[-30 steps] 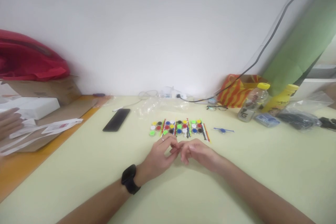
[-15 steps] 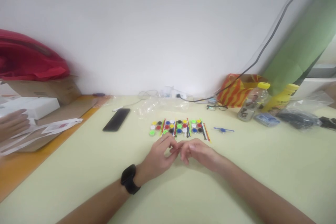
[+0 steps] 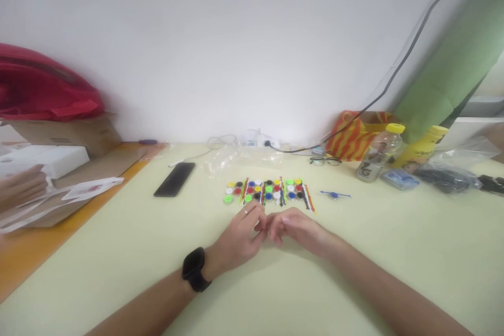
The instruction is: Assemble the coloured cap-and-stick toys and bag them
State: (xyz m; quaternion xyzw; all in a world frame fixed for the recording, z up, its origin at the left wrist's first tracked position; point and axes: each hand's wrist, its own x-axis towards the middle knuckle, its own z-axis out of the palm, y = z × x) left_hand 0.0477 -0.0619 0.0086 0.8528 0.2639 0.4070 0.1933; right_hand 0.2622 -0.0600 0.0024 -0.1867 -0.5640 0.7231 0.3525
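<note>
My left hand (image 3: 238, 237), with a ring and a black watch (image 3: 196, 269) on its wrist, has thumb and fingers pinched together. Its fingertips meet those of my right hand (image 3: 297, 230), whose fingers are curled inward. Whatever lies between the fingertips is hidden or too small to make out. Just beyond the hands, small round coloured discs (image 3: 270, 189) lie in rows on the table, with thin coloured arrow-tipped sticks (image 3: 310, 199) between the groups. Off to the right rests a blue stick with a round piece on its middle (image 3: 334, 195).
A black phone (image 3: 175, 179) lies at left. Cables and clear plastic wrap (image 3: 220, 160) are by the wall. At right are glasses (image 3: 325, 161), a striped bag (image 3: 346, 136), a clear bottle (image 3: 380, 153) and a yellow bottle (image 3: 421, 149). Another person's hand (image 3: 23, 186) is at far left.
My left hand has shifted very slightly, its fingers bending a little closer to the right hand's. The discs and sticks stay put. The other person's hand has moved a little.
</note>
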